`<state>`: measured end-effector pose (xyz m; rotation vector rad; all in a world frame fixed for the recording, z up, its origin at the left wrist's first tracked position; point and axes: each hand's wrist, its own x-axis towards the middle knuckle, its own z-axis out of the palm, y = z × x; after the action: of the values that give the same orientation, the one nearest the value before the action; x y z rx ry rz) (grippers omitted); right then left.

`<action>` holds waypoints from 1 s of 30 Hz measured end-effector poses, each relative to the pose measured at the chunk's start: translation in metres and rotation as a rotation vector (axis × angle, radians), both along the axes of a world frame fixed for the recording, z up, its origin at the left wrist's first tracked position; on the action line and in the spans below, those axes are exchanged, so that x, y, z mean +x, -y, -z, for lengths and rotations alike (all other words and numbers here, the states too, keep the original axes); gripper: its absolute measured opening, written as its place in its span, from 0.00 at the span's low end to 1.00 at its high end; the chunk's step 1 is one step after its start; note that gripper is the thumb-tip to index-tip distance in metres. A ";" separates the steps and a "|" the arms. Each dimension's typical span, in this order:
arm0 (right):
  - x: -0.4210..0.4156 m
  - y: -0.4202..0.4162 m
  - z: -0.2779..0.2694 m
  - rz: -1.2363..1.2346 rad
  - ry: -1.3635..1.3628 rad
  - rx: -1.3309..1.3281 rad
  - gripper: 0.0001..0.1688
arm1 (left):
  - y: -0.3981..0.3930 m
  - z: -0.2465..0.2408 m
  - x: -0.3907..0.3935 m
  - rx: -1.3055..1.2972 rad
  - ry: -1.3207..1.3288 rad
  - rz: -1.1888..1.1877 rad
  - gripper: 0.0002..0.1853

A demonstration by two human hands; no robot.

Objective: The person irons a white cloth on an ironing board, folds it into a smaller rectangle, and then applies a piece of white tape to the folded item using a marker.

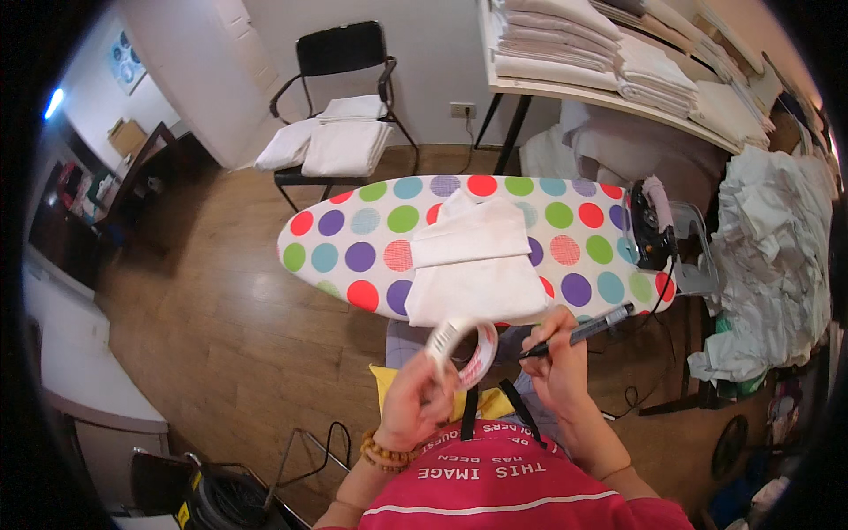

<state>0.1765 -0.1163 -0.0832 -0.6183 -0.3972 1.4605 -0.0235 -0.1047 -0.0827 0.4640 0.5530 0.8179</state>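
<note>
My left hand (pixel 417 401) grips a roll of white tape (pixel 487 361) by its near left side, with the open core facing me. A dark marker pen (pixel 596 326) is held in my right hand (pixel 560 361), its barrel slanting up to the right. Both hands are just in front of the near edge of a polka-dot ironing board (pixel 361 257). Folded white cloth (pixel 474 285) lies across the middle of the board, partly in layers. At the board's right end stands a black iron (pixel 649 228) with pink wrapping around its handle.
Behind the board, a black armchair (pixel 341 46) bears folded white cloths (pixel 344 142). Stacked linens (pixel 556 46) fill a white table (pixel 530 87) at the back right. Crumpled white fabric (pixel 772 258) is heaped at right. The iron's cord (pixel 662 298) hangs past the board.
</note>
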 end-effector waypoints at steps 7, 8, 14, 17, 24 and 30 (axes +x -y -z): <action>-0.015 0.016 -0.007 -0.345 0.682 0.246 0.13 | -0.037 0.023 -0.002 -0.501 0.688 -0.268 0.15; -0.015 0.016 0.002 -0.355 0.696 0.289 0.14 | -0.037 0.023 -0.001 -0.501 0.705 -0.272 0.15; -0.025 0.012 0.007 -0.365 0.752 0.232 0.12 | -0.030 0.030 0.007 -0.514 0.766 -0.265 0.16; -0.041 0.013 0.022 -0.215 0.898 0.310 0.09 | -0.027 0.030 0.014 -0.469 0.732 -0.283 0.15; -0.058 -0.005 0.059 0.238 1.182 1.004 0.05 | -0.015 0.045 0.015 -0.326 0.593 -0.307 0.15; -0.073 -0.005 0.073 0.100 1.051 0.840 0.03 | -0.014 0.045 0.009 -0.236 0.496 -0.414 0.15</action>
<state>0.1031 -0.1113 -0.1560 -0.6403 -1.6599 0.6394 -0.0142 -0.0905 -0.1275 -0.0830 0.2765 1.2010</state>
